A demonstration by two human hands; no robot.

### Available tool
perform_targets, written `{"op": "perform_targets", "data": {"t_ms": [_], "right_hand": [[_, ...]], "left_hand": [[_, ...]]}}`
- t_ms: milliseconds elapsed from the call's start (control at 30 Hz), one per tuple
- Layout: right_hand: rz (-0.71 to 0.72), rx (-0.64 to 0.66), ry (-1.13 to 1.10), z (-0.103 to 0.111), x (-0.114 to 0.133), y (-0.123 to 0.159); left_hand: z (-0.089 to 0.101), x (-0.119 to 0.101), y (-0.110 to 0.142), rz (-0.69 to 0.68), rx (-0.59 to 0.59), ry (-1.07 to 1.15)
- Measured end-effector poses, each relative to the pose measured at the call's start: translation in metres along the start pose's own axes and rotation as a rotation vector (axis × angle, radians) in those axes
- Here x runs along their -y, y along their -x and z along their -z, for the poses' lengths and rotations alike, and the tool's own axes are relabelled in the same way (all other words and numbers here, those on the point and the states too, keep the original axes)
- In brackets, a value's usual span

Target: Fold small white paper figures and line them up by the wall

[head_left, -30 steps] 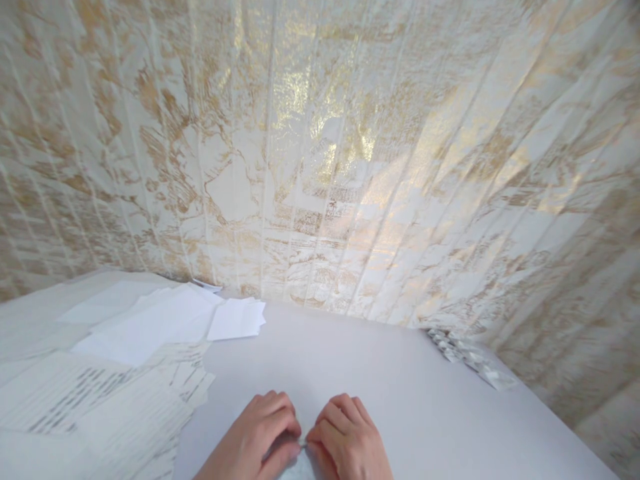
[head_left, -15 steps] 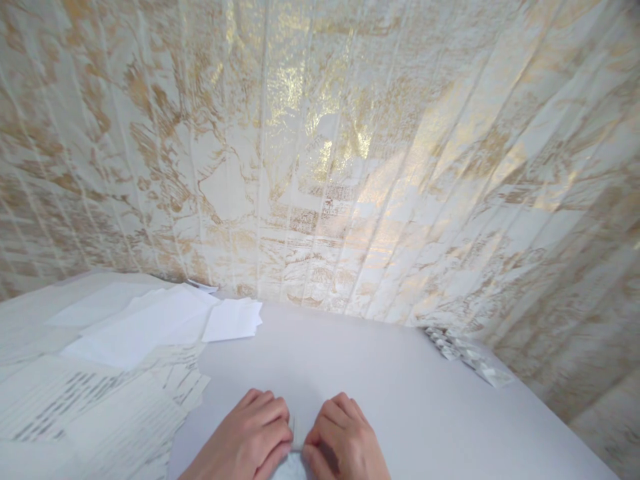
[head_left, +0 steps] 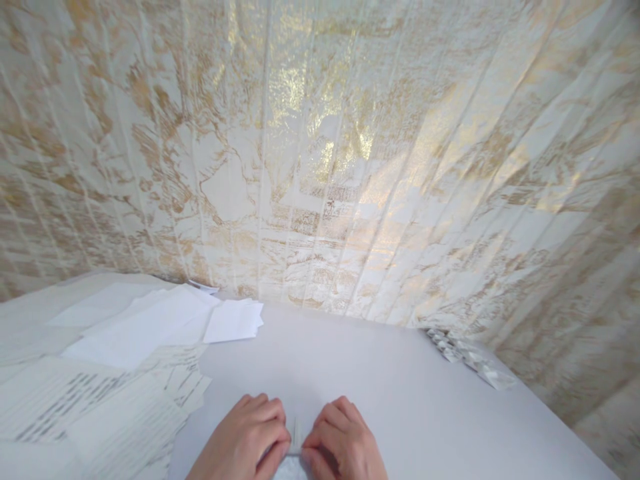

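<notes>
At six o'clock in the head view, the left hand (head_left: 243, 440) and right hand (head_left: 349, 439) pinch opposite sides of a small folded paper (head_left: 295, 447), fingers closed narrowly on it. It seems light, crisp, easily creased; its side edges look best to grip. Printed sheets (head_left: 127, 420) lie toward eight o'clock on the counter (head_left: 400, 393).

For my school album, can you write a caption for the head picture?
Two hands pinch a small paper beside scattered sheets.
</notes>
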State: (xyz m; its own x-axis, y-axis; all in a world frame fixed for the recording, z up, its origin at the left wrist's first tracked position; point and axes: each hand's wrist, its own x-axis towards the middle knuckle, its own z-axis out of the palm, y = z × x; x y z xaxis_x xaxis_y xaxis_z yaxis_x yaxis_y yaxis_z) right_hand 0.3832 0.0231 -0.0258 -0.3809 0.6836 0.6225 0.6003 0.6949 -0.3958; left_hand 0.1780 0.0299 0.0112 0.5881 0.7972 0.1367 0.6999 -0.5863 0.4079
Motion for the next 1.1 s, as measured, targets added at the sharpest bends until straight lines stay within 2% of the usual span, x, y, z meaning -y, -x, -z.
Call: {"op": "perform_targets", "data": {"t_ms": [67, 200, 267, 333, 533, 667, 767, 900, 1100], "right_hand": [[-0.026, -0.001, -0.002, -0.001, -0.001, 0.001], [-0.068, 0.090, -0.013, 0.000, 0.000, 0.003], [-0.064, 0.061, -0.028, 0.001, 0.001, 0.002], [-0.062, 0.043, -0.032, 0.003, 0.002, 0.001], [-0.111, 0.100, -0.044, 0.005, 0.004, 0.000], [-0.123, 0.072, -0.041, 0.002, 0.005, 0.001], [-0.152, 0.098, -0.031, 0.002, 0.005, 0.000], [-0.201, 0.147, -0.047, 0.001, 0.004, 0.000], [-0.263, 0.033, -0.069, -0.018, 0.000, 0.005]], "left_hand": [[-0.003, 0.002, 0.001, -0.023, -0.009, 0.012], [-0.015, 0.011, 0.002, -0.079, -0.072, 0.058], [-0.017, 0.014, 0.002, -0.088, -0.064, 0.062], [-0.016, 0.014, 0.002, -0.087, -0.051, 0.064], [-0.009, 0.011, 0.001, -0.067, -0.006, 0.075], [-0.007, 0.007, 0.000, -0.011, 0.022, 0.081], [-0.006, 0.005, -0.001, 0.021, 0.043, 0.073], [-0.006, 0.005, -0.001, -0.035, 0.053, 0.034], [-0.014, 0.009, 0.002, -0.099, -0.016, -0.008]]}}
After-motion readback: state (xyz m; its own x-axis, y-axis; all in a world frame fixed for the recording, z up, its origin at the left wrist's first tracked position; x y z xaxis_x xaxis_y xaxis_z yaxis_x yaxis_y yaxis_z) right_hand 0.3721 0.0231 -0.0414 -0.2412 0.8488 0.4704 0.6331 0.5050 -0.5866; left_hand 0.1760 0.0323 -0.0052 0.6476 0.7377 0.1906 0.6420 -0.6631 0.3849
